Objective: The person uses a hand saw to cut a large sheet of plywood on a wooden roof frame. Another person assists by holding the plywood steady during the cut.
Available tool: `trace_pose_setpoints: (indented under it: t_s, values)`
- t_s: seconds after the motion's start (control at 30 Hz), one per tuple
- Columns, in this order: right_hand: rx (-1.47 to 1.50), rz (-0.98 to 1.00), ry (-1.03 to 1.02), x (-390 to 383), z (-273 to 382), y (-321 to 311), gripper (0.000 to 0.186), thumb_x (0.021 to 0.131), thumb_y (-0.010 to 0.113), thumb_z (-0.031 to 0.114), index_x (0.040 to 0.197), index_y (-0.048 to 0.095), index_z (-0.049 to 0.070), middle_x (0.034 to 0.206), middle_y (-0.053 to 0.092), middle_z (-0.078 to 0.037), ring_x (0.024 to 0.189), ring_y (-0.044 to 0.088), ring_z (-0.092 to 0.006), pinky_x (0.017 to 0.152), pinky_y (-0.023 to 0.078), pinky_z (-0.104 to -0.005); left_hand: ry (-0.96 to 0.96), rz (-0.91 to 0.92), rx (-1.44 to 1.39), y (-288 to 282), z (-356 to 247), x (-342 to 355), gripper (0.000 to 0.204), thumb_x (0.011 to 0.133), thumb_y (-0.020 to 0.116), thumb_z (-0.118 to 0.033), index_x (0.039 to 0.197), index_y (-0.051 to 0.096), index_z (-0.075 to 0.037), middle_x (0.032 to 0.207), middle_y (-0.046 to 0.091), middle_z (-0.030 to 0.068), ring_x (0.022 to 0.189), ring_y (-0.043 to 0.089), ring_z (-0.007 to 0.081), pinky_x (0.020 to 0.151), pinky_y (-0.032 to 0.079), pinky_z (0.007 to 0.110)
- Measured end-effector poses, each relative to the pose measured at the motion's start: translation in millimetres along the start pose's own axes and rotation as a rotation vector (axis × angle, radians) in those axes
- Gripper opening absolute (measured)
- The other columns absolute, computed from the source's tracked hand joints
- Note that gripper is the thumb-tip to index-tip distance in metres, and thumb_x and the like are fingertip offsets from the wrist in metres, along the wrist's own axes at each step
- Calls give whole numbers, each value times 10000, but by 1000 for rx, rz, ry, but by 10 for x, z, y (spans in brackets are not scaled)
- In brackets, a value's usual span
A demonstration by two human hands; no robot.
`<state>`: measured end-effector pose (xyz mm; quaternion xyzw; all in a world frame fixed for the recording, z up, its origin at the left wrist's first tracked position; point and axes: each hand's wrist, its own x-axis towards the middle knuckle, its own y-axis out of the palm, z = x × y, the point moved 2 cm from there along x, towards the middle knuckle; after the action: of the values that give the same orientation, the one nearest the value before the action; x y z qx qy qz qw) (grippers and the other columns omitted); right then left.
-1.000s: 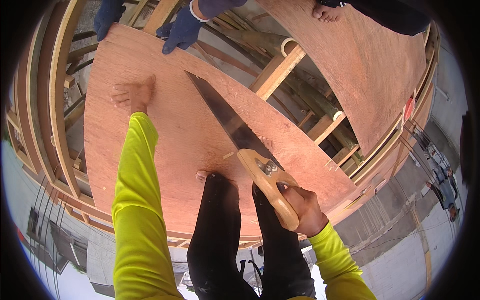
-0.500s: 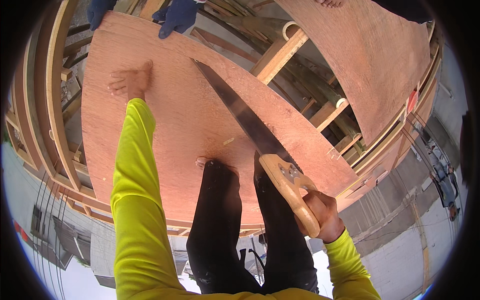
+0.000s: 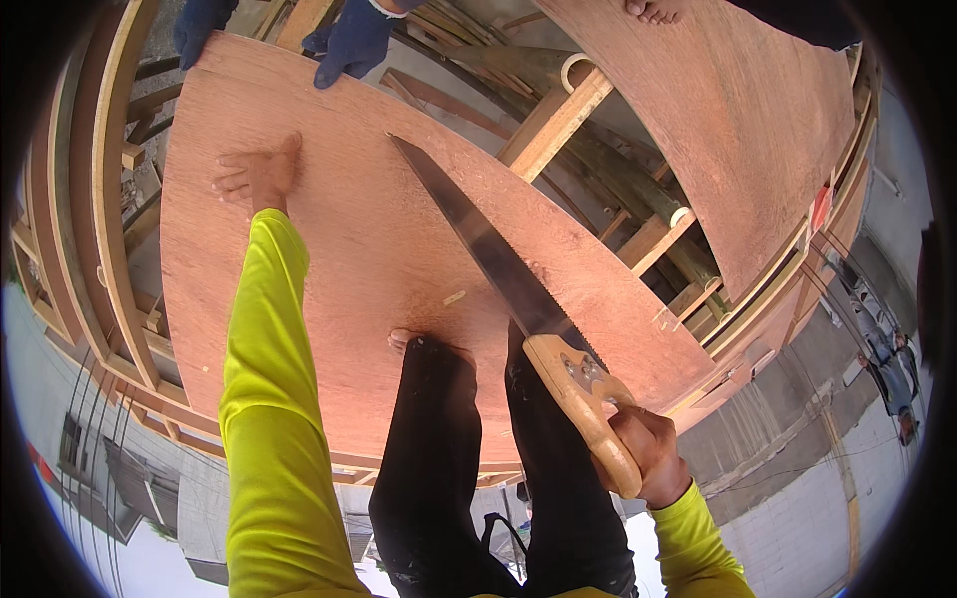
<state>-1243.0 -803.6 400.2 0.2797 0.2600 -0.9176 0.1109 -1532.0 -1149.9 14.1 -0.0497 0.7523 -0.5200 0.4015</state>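
Note:
My right hand (image 3: 646, 450) is closed round the wooden handle of a hand saw (image 3: 490, 239). The blade slants up and left over a reddish plywood sheet (image 3: 329, 259), its tip near the sheet's far edge. Whether the teeth touch the wood I cannot tell. My left hand (image 3: 261, 171) lies flat on the left part of the sheet, fingers spread. At the far edge, another person's blue-gloved hands (image 3: 351, 42) hold the same sheet.
A second plywood sheet (image 3: 748, 120) lies at the far right, with a bare foot on it. Between the sheets is a gap over wooden beams (image 3: 563, 120) and poles. Timber framing (image 3: 110, 189) runs along the left. People (image 3: 890, 364) stand below at the right.
The saw and my right hand have shifted slightly down and toward me. The left hand stays flat on the plywood, and the gloved hands keep their place.

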Motion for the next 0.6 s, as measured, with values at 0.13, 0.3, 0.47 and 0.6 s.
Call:
trace_pose_setpoints:
  t_s: [0.13,0.3,0.47,0.6]
  values:
    - [7,-89,-8,1480,-514,626,278,789,703,51,1061,644,50,838,684,-219,772,692,-407,679,558,-477,4,27,63,148,-136,-17,1511,696,802,-685,1541,-209,53,1536,-262,453,1436,-233,628,1144,11,731]
    - [4,-106,-49,1054,-230,597,301,784,730,65,1067,628,52,917,697,-225,804,698,-412,686,577,-452,2,-33,50,-24,-56,360,1490,704,793,-681,1547,-188,58,1536,-240,465,1440,-203,639,1163,-3,703]
    - [-52,-90,-27,209,-50,151,242,759,724,-3,993,673,28,970,707,-216,814,705,-419,716,591,-470,-13,-5,112,59,73,37,1498,695,787,-701,1554,-192,39,1552,-247,438,1452,-223,608,1119,81,768]
    - [-41,-85,-41,1296,-491,468,239,808,708,75,1019,603,37,842,697,-210,737,680,-425,660,563,-491,-49,-48,142,85,62,-66,1509,679,810,-694,1567,-189,7,1566,-248,415,1478,-232,555,1095,129,799]
